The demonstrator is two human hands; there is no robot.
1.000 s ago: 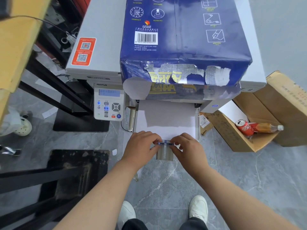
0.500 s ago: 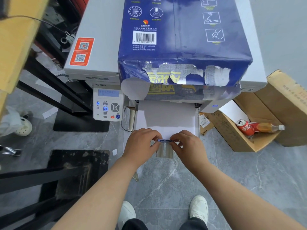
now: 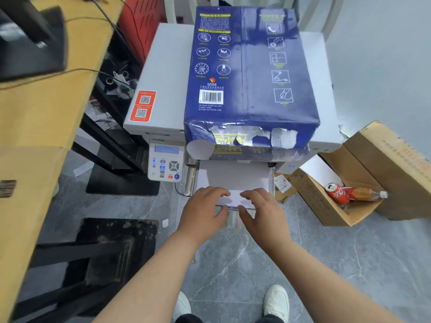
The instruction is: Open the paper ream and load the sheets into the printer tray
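Note:
The torn blue paper ream lies on top of the grey printer, its ripped end facing me. Below it, a stack of white sheets lies in the pulled-out printer tray. My left hand and my right hand rest side by side at the tray's front edge. Their fingers lie spread on the sheets, and the thumbs sit by the clear tray extension. Neither hand grips anything.
The printer's control panel hangs left of the tray. An open cardboard box with a red can and a bottle stands on the floor to the right. A wooden desk and black frames fill the left.
Both hands have let go of the small blue guide they pinched at the tray front and now lie flat with fingers apart. My view has lifted, showing more of the ream and printer top.

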